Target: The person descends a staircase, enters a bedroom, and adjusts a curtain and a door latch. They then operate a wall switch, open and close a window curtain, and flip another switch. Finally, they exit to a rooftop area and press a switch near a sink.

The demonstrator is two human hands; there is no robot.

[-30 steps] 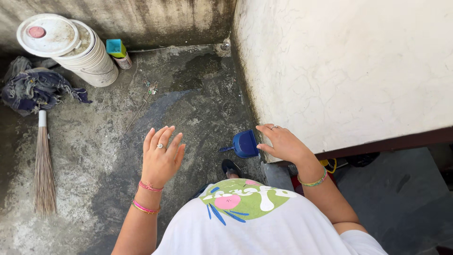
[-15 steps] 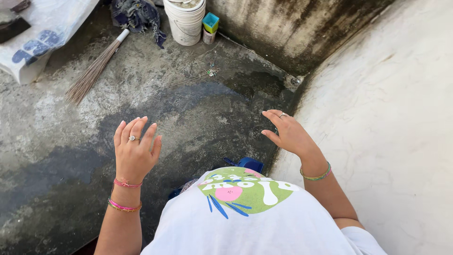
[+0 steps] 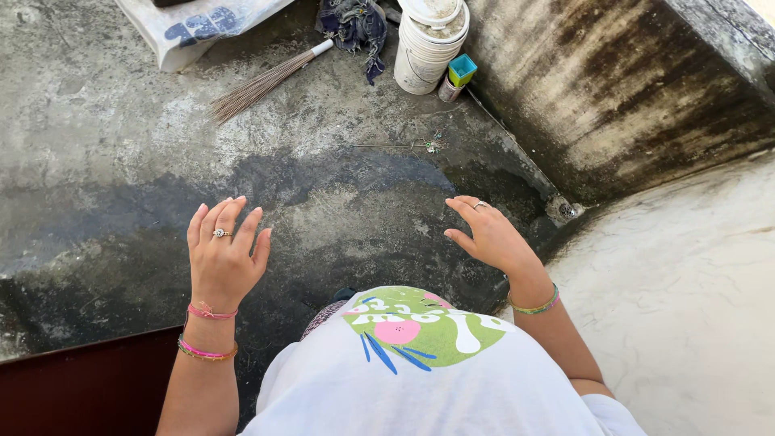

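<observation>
Head view: left hand (image 3: 222,262) and right hand (image 3: 490,236) hover empty, fingers (image 3: 230,216) loosely spread.

Left hand (image 3: 222,260) raised, palm down, fingers spread, empty. Right hand (image 3: 489,235) level with it, fingers loosely extended, apparently empty; palm side hidden.

1. The floor (image 3: 121,145) is rough grey concrete, with a dark damp patch spreading across its middle.
2. A broom (image 3: 266,81) of thin brown bristles lies flat on it, white handle pointing toward the wall.
3. A white bucket (image 3: 424,48) stands by the stained wall, with a small teal-topped container (image 3: 458,74) just beside it.
4. A crumpled dark cloth (image 3: 355,24) lies next to the bucket.
5. A white printed sack (image 3: 194,28) rests at the far edge.
6. Small bits of litter (image 3: 432,145) lie near the wall.
</observation>
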